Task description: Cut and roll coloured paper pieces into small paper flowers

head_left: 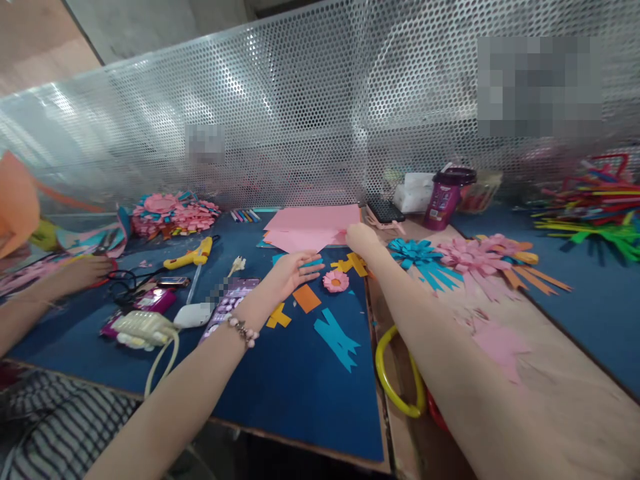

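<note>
My right hand (pixel 361 238) reaches forward and pinches the right edge of a stack of pink paper sheets (pixel 310 227) lying on the blue table (pixel 280 387). My left hand (pixel 295 270) hovers just below the stack's front edge, palm up, fingers stretched out and holding nothing; a bead bracelet sits on its wrist. A small pink paper flower (pixel 335 281) lies between my two arms, with orange paper scraps (pixel 306 298) and a blue paper cutout (pixel 336 337) beside it.
Another person's hand (pixel 75 273) rests at the left near scissors. A yellow glue gun (pixel 193 255), phone (pixel 227 303), white purse (pixel 145 328), pink flower pile (pixel 173 215), blue and pink paper flowers (pixel 450 257), a purple cup (pixel 443 197) and a perforated metal screen (pixel 300 113) surround the spot.
</note>
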### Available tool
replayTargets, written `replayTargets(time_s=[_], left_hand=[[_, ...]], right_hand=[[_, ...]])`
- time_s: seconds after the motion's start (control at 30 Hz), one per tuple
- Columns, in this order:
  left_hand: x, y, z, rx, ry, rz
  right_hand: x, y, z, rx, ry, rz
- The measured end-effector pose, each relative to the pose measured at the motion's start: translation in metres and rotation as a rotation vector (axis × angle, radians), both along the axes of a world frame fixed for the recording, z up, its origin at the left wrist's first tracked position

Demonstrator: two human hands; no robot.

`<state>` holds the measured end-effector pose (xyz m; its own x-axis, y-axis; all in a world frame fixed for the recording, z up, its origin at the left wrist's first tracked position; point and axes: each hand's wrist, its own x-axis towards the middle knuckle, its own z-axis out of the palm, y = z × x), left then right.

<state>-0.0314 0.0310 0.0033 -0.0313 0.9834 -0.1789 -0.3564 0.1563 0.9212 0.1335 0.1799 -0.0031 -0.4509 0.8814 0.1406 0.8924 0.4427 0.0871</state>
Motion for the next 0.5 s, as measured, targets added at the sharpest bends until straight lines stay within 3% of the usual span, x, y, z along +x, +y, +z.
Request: replayTargets(time_s=[0.27,0.4,0.5], left_hand=[[0.002,-0.002,0.004,-0.014,0.037,0.014],[0.003,-0.002,0.004,-0.025,0.042,0.022],[0.002,-0.001,0.003,-0.037,0.035,0.024]], right_hand=[[-0.002,0.007,-0.007,0.051,0.056,-0.028],[-0.002,0.006,-0.003,0.165,0.123,-0.040],[-0.003,0.000,0.006,0.285,0.172,0.050]])
